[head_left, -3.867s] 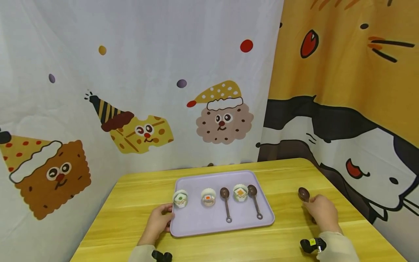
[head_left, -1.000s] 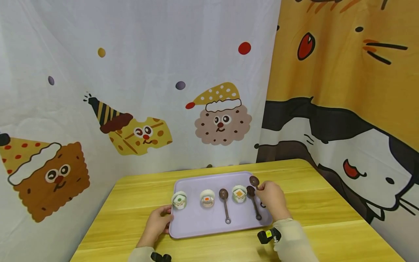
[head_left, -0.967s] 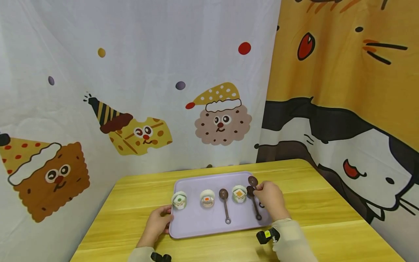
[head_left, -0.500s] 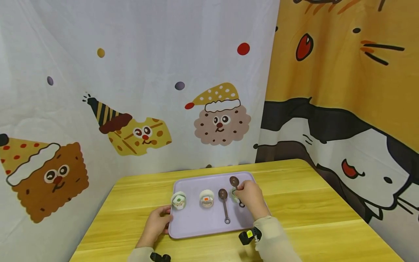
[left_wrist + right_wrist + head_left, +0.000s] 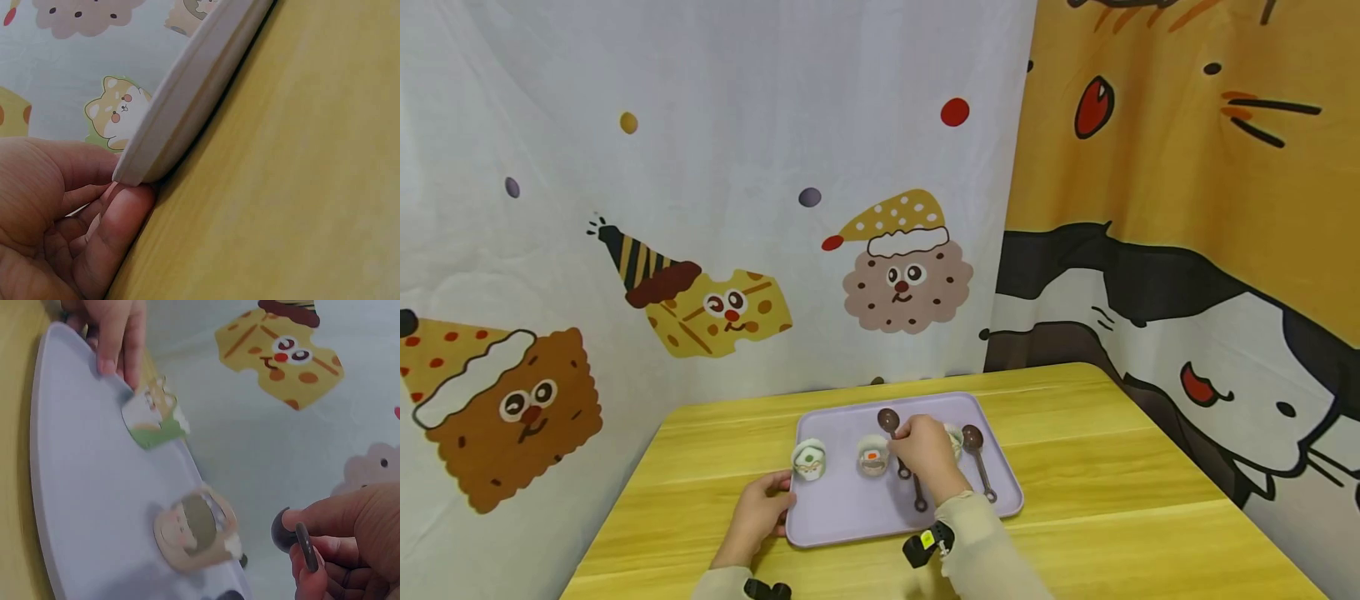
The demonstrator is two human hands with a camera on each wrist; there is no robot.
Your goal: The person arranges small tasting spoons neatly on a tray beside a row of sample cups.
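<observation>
At the lilac tray's (image 5: 842,518) left edge, my left hand (image 5: 760,507) pinches the rim between thumb and fingers; the left wrist view shows the tray's rim (image 5: 178,106) close up. My right hand (image 5: 927,454) pinches a brown spoon (image 5: 888,419) by its handle, over the middle of the tray. A second spoon (image 5: 920,497) lies beneath that hand, its bowl hidden. The third spoon (image 5: 973,438) rests at the tray's right. Small cartoon-printed cups stand on the tray: one at left (image 5: 808,463), one in the middle (image 5: 872,461), and one partly behind my right hand (image 5: 956,438).
The tray lies on a yellow wood-grain table (image 5: 1105,483). Behind the table hangs a white curtain (image 5: 722,100) with cartoon prints, and an orange cat-print curtain (image 5: 1157,167) is at the right.
Earlier the right hand held the spoon off the tray at right; it has carried it left across the tray, past the right-hand spoon and cup. The left hand stays on the rim.
</observation>
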